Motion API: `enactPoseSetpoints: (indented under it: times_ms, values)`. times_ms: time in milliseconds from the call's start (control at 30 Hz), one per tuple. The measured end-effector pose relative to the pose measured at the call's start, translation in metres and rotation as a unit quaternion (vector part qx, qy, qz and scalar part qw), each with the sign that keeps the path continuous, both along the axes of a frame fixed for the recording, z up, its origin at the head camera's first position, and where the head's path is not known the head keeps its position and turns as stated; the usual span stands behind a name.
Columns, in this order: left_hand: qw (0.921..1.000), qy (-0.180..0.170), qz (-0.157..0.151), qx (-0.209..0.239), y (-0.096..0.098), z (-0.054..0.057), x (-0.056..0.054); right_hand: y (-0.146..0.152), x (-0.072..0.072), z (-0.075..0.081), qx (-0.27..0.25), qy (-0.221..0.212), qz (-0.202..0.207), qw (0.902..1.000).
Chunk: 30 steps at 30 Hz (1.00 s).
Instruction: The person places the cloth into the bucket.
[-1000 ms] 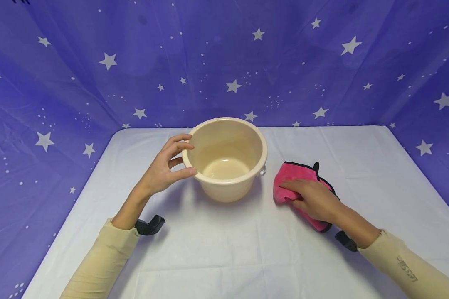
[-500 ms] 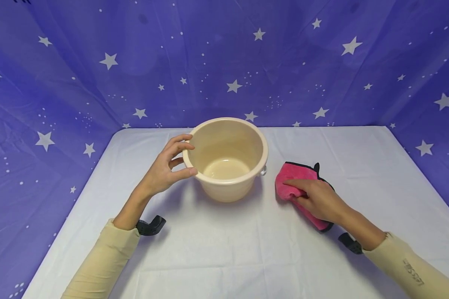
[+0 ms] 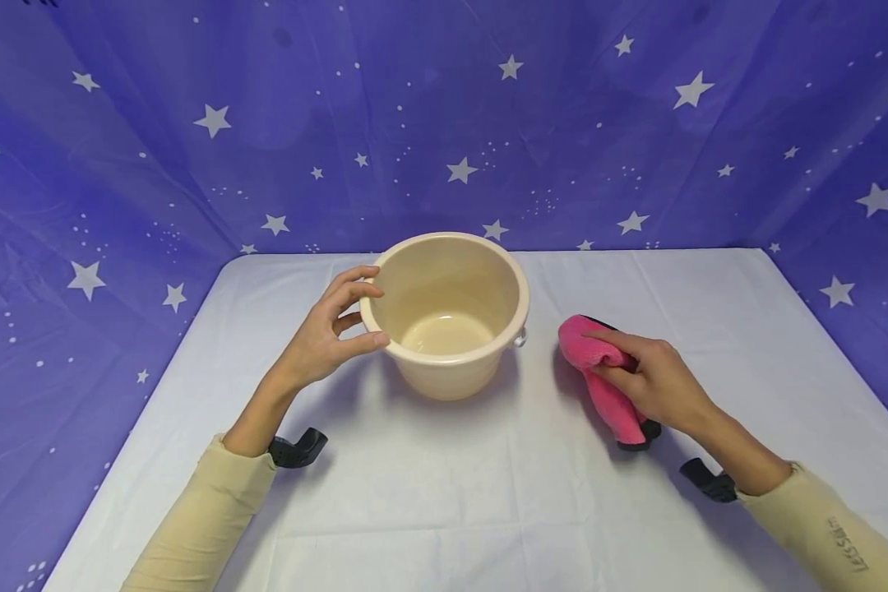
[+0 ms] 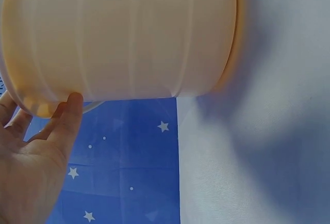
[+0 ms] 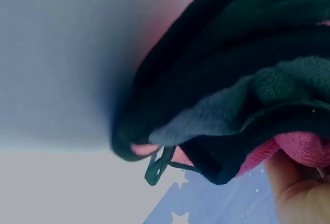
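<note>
Pink cloth point(image 3: 612, 404), black-edged, bunched, right of the beige bucket point(image 3: 447, 380); right hand point(image 3: 662, 382) pinches it, thumb and fingers narrow. Left hand point(image 3: 321, 333) holds bucket's left rim, thumb spread wide from fingers. Bucket upright on white table point(image 3: 414, 501).

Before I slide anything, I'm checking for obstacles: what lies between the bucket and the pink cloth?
In the head view, bare white tablecloth shows between the bucket and the pink cloth; the bucket's small fitting juts into that gap.
</note>
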<state>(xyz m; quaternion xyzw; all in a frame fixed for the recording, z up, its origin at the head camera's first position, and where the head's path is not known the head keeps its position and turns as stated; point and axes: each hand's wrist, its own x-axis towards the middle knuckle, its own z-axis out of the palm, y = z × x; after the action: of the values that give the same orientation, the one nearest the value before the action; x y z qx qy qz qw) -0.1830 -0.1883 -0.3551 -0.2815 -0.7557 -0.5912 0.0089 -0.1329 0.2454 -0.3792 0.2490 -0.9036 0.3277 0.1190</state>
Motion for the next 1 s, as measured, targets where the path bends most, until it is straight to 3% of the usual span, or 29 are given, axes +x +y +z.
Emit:
enactPoseSetpoints:
  times_ms: [400, 600, 1000]
  values:
    - [1.0000, -0.002, -0.001, 0.006, -0.001, -0.001, 0.001, 0.003, 0.001, 0.022, -0.057, 0.016, -0.021, 0.9980]
    - [1.0000, -0.001, 0.000, 0.008, 0.000, -0.001, 0.000, 0.002, -0.002, 0.035, -0.079, 0.057, -0.033, 0.9947]
    - [0.9999, -0.003, 0.001, 0.013, 0.000, -0.001, 0.001, -0.008, -0.014, 0.085, -0.146, 0.123, -0.043, 0.9806]
